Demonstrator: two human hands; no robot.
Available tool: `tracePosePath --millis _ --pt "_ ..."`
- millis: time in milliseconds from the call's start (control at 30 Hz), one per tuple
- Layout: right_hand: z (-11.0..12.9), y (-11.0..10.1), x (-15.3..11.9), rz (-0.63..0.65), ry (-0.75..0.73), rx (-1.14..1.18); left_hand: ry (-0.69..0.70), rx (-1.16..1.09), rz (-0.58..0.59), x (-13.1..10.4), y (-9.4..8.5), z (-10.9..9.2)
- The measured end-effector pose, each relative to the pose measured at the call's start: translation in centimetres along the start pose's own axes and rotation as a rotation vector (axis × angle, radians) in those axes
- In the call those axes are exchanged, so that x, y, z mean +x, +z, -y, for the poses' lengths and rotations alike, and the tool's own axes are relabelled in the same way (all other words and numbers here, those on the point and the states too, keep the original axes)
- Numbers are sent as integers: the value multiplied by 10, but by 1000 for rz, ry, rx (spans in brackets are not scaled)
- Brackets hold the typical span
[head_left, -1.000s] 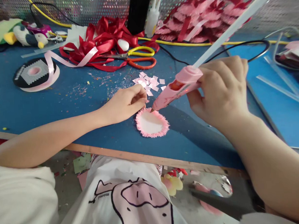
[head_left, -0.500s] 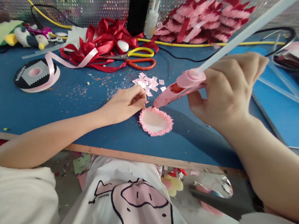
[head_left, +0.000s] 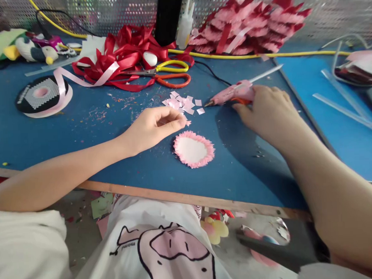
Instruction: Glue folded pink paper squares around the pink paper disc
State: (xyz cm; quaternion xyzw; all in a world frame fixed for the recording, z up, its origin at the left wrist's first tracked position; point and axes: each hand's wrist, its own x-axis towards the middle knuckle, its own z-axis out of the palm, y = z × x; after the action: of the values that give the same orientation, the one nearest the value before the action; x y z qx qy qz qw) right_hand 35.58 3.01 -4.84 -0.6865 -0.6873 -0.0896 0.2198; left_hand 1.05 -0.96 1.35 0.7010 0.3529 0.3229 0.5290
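My left hand (head_left: 160, 126) is closed in a pinch on a small pink ribbon piece (head_left: 188, 123), whose edge pokes out past the fingertips. Just below it on the blue table lies an oval white disc (head_left: 191, 150) with a frilly pink rim (head_left: 210, 150). My right hand (head_left: 272, 111) is at the handle end of a pink hot glue gun (head_left: 230, 94), its fingers partly hidden. The gun is down at the table, nozzle to the left, with a clear glue stick (head_left: 267, 72) out of its back. Cut pink ribbon squares (head_left: 180, 102) lie behind my left hand.
Scissors (head_left: 171, 74) lie by tangled red ribbon (head_left: 120, 56). A ribbon spool (head_left: 42, 94) is at the left. Pink and red fringed pieces (head_left: 249, 25) are heaped at the back, near a glue bottle (head_left: 185, 28). Glue sticks (head_left: 348, 112) rest on a blue board (head_left: 328, 141).
My right hand has moved the glue gun away from the oval disc, back and down to the table. My left hand has lifted slightly off the rim with the small pink piece.
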Motion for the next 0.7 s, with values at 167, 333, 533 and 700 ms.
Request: tracePosePath --millis 167,333,533,700 --pt "33 -32 -4 -155 -195 30 -65 -255 29 -1 3 -2" --pt "89 -66 -35 -280 -625 162 -53 -305 67 0 3 -3" --pt "101 -67 -53 -497 -796 226 -97 -198 145 -2 4 -10" --pt "99 -74 -55 -435 -822 162 -91 -152 165 -2 4 -11"
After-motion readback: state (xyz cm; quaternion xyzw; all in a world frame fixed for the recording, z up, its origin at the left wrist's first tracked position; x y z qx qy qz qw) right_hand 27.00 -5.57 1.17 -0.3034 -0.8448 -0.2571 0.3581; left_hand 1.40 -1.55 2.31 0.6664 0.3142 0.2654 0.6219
